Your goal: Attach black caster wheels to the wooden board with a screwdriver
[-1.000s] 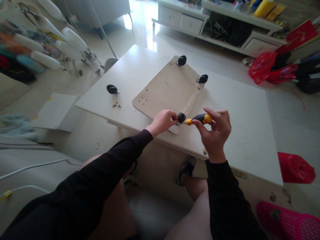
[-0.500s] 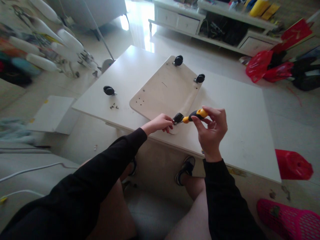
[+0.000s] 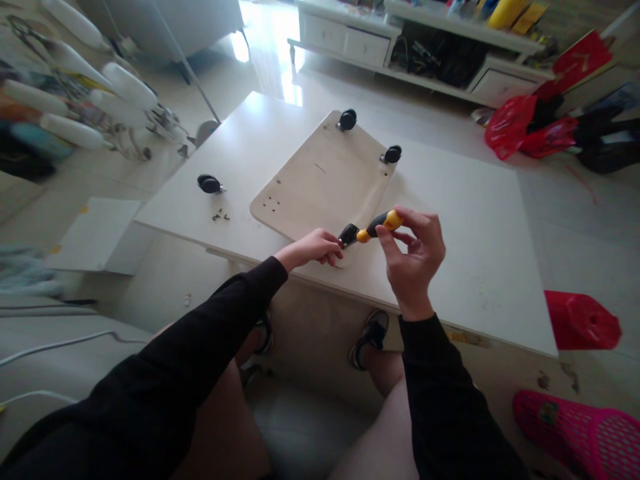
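Note:
A yellow-and-black screwdriver (image 3: 380,225) is gripped by its handle in my right hand (image 3: 415,257), its tip down at the base of a black caster wheel (image 3: 349,234). My left hand (image 3: 315,248) has its fingers closed at that same caster, on the near corner of a pale board (image 3: 320,173). Two more casters, one at the far corner (image 3: 347,120) and one at the right corner (image 3: 393,155), stand on the board. Its left corner shows several small holes. A loose caster (image 3: 210,184) lies on the white table (image 3: 465,240), with several small screws (image 3: 220,215) beside it.
A white box (image 3: 95,233) stands on the floor at the left, below a folded rack with white padded bars (image 3: 127,85). A low white cabinet (image 3: 345,37) runs along the back. Red bags (image 3: 510,127) and a pink basket (image 3: 575,427) are at the right.
The whole scene has shifted slightly left in view as the head moved. My right hand and the screwdriver stay at the near caster, and my left hand still holds there.

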The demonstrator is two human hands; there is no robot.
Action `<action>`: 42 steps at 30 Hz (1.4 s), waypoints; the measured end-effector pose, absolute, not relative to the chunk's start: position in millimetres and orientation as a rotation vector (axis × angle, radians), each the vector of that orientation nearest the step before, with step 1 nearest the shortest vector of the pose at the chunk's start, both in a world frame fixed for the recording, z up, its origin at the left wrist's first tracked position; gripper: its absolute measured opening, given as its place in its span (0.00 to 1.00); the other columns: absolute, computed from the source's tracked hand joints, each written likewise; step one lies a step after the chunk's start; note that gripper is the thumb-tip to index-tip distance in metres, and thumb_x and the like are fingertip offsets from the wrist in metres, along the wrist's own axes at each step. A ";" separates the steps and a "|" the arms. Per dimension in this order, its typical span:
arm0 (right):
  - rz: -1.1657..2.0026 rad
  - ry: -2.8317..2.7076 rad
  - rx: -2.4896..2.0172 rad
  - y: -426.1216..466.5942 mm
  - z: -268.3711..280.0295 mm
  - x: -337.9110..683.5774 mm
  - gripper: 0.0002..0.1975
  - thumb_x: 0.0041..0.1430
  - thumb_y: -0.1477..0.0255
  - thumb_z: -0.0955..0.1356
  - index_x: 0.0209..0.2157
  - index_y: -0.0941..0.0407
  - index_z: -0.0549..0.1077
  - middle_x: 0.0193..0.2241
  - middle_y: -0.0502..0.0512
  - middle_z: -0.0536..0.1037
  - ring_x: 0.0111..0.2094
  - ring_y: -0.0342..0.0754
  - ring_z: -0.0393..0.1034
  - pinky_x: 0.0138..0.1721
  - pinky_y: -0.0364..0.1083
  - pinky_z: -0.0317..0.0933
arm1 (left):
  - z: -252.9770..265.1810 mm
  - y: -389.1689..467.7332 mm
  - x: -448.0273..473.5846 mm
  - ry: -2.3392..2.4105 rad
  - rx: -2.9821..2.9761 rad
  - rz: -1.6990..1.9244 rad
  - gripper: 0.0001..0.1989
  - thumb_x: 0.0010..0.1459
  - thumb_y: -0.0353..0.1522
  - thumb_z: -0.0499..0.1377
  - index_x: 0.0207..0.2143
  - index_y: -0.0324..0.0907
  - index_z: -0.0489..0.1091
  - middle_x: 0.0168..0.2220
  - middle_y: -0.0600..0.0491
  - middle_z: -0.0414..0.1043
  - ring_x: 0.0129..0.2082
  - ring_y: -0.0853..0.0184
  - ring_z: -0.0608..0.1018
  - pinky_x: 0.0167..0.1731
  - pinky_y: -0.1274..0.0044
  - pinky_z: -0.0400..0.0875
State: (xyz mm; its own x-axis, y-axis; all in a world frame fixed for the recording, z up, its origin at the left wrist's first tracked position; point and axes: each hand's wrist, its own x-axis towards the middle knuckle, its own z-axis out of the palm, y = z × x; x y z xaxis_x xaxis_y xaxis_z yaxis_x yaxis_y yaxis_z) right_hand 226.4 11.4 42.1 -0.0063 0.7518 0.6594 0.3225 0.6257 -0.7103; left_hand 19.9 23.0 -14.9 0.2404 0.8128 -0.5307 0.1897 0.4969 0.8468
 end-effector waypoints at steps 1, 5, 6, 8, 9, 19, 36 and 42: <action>0.436 -1.598 -0.921 11.1 42.0 226.5 0.18 0.63 0.69 0.74 0.54 0.45 0.76 0.47 0.50 0.78 0.45 0.46 0.79 0.38 0.45 0.83 | -15.5 23.1 19.9 1.294 0.998 0.542 0.12 0.57 0.24 0.61 0.42 0.31 0.80 0.37 0.43 0.85 0.23 0.72 0.79 0.22 0.80 0.66; 0.427 -1.606 -0.952 10.4 42.1 227.1 0.16 0.65 0.69 0.72 0.53 0.46 0.75 0.49 0.51 0.79 0.48 0.47 0.79 0.39 0.46 0.82 | -16.1 23.0 19.8 1.299 0.989 0.542 0.12 0.57 0.25 0.63 0.44 0.32 0.80 0.38 0.43 0.85 0.23 0.72 0.79 0.22 0.80 0.66; 0.412 -1.606 -0.962 10.3 42.1 227.0 0.15 0.63 0.67 0.74 0.52 0.46 0.75 0.48 0.51 0.78 0.48 0.48 0.79 0.37 0.46 0.82 | -16.1 23.0 19.7 1.300 0.986 0.541 0.12 0.57 0.25 0.63 0.44 0.32 0.80 0.38 0.43 0.85 0.23 0.72 0.79 0.22 0.80 0.66; 0.394 -1.591 -0.977 10.4 41.9 226.4 0.17 0.61 0.65 0.76 0.50 0.46 0.76 0.47 0.51 0.77 0.46 0.47 0.78 0.35 0.45 0.82 | -16.2 23.1 19.7 1.298 0.980 0.542 0.12 0.58 0.26 0.63 0.44 0.32 0.80 0.38 0.43 0.85 0.23 0.72 0.79 0.22 0.80 0.66; 0.399 -1.582 -0.978 10.5 41.6 226.0 0.17 0.61 0.66 0.76 0.51 0.46 0.76 0.47 0.51 0.77 0.46 0.47 0.79 0.36 0.46 0.82 | -16.4 23.3 19.6 1.297 0.978 0.543 0.12 0.58 0.26 0.63 0.44 0.32 0.80 0.38 0.43 0.85 0.23 0.72 0.79 0.22 0.80 0.66; 0.385 -1.539 -0.965 12.1 40.0 223.9 0.16 0.61 0.67 0.76 0.50 0.47 0.76 0.46 0.50 0.77 0.46 0.46 0.79 0.37 0.46 0.82 | -18.2 23.6 19.9 1.287 0.996 0.538 0.09 0.59 0.26 0.63 0.41 0.33 0.81 0.37 0.43 0.85 0.24 0.72 0.80 0.22 0.80 0.66; 0.398 -1.517 -0.980 12.3 37.6 223.2 0.17 0.60 0.70 0.75 0.50 0.47 0.73 0.48 0.52 0.76 0.48 0.48 0.77 0.38 0.46 0.80 | -16.0 23.2 20.0 1.263 0.957 0.544 0.07 0.59 0.25 0.63 0.39 0.33 0.80 0.38 0.43 0.85 0.24 0.72 0.80 0.21 0.80 0.66; 0.453 -1.465 -0.978 11.3 37.9 221.6 0.18 0.62 0.72 0.72 0.53 0.48 0.72 0.49 0.53 0.79 0.50 0.48 0.79 0.43 0.48 0.81 | -19.5 24.0 18.6 1.244 0.965 0.553 0.06 0.58 0.26 0.64 0.37 0.33 0.81 0.38 0.42 0.85 0.24 0.72 0.80 0.22 0.81 0.66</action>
State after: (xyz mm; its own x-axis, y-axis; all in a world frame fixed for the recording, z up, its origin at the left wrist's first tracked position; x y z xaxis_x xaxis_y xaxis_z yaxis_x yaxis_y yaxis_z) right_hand 221.6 11.3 37.9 0.1147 0.7808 0.6141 0.2979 0.5627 -0.7711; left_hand 18.6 24.0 -19.5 0.2692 0.8030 -0.5316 0.1432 0.5125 0.8467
